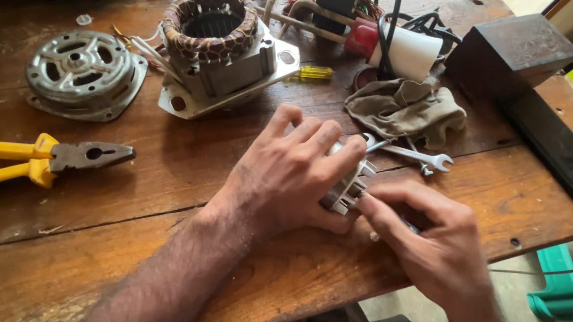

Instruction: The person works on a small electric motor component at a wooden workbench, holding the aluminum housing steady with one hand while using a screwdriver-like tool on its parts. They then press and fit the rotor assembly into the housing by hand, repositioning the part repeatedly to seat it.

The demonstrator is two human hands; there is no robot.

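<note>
While the left hand (288, 175) wraps its fingers over a small grey metal part (345, 189) near the front edge of the wooden table (155, 162), the right hand (435, 245) pinches its lower end. Spanner (417, 156) and rag (404, 110) just behind; yellow pliers (32, 162) well left.

Wooden workbench (97, 279) in front of me. Far left, yellow-handled pliers (39, 161) lying flat, jaws pointing right. Behind them, 1 round metal motor end cover (83, 73). Beside it, a motor stator (218, 45) with copper windings, standing on its mounting plate. Yellow screwdriver handle (312, 72) just right of it. Crumpled grey rag (408, 110), 2 spanners (417, 156) at its lower edge. Dark block (510, 53) and black phone (558, 146) at right.
</note>
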